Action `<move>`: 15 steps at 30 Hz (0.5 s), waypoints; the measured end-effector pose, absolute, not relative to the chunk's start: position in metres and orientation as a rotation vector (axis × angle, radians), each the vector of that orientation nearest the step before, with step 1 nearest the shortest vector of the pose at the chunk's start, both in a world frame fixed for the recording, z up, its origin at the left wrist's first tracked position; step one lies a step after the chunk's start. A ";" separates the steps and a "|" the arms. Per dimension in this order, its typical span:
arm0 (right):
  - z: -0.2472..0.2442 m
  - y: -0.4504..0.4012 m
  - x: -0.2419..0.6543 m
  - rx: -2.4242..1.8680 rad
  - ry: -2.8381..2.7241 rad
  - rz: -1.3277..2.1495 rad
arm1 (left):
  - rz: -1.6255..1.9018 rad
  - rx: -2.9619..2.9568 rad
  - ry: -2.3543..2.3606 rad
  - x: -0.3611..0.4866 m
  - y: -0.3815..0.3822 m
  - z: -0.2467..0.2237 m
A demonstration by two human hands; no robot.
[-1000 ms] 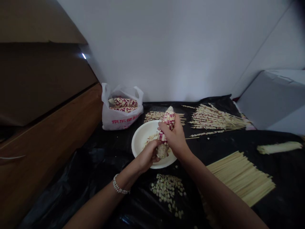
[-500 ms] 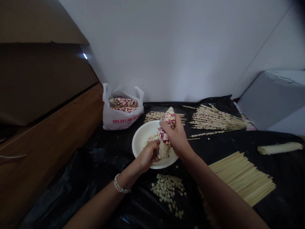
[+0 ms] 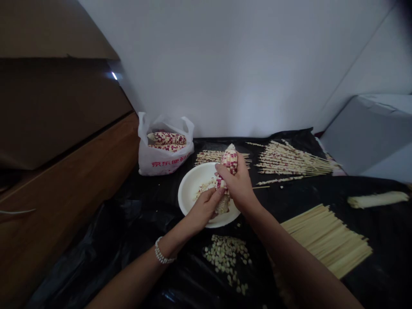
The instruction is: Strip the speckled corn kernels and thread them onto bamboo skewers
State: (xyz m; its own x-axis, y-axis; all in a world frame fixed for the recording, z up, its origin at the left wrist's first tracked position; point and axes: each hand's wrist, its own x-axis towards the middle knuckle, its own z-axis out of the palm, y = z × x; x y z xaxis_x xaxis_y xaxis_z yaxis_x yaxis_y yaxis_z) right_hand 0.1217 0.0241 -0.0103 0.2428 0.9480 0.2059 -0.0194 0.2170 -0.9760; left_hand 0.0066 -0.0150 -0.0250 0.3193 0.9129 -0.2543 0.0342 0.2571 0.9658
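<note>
A corn cob (image 3: 229,159) with white and purple kernels stands tilted over a white bowl (image 3: 186,189), its lower end bare of kernels. My right hand (image 3: 238,182) is wrapped round its upper middle, thumb across the front. Lower down, my left hand (image 3: 208,207) grips the cob, its thumb pressed against the edge of the kernel rows; its other fingers are mostly hidden behind. Loose kernels (image 3: 204,187) lie in the bowl under the cob.
A white plastic bag (image 3: 164,165) of corn cobs stands at the back left. Kernel-threaded sticks (image 3: 289,159) lie at the back right, more behind the bowl. Bare sticks (image 3: 328,240) and a stripped pale cob (image 3: 378,200) are at right. Pale kernels (image 3: 227,255) lie on black plastic sheeting (image 3: 144,214).
My left hand has moved up and right along the cob, its thumb now laid over the front near the kernel edge. The right hand keeps its hold almost unmoved.
</note>
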 end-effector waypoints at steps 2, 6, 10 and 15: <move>-0.010 0.024 0.122 -1.117 -1.074 0.915 | 0.794 1.126 1.068 0.007 -0.016 -0.023; -0.009 0.026 0.124 -1.120 -1.015 0.960 | 0.835 1.056 1.046 0.008 -0.019 -0.021; -0.008 0.027 0.124 -1.127 -1.021 0.960 | 0.834 1.046 1.057 0.005 -0.019 -0.024; -0.009 0.024 0.124 -1.131 -1.134 0.890 | 0.806 1.096 1.083 0.004 -0.016 -0.027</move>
State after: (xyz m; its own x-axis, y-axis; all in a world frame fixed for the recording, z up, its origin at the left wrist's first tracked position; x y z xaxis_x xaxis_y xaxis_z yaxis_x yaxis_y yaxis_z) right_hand 0.1243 0.0243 -0.0086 0.2207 0.9500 0.2208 0.0117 0.2238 -0.9746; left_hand 0.0036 -0.0165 -0.0267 0.2967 0.9150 -0.2733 0.0014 0.2857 0.9583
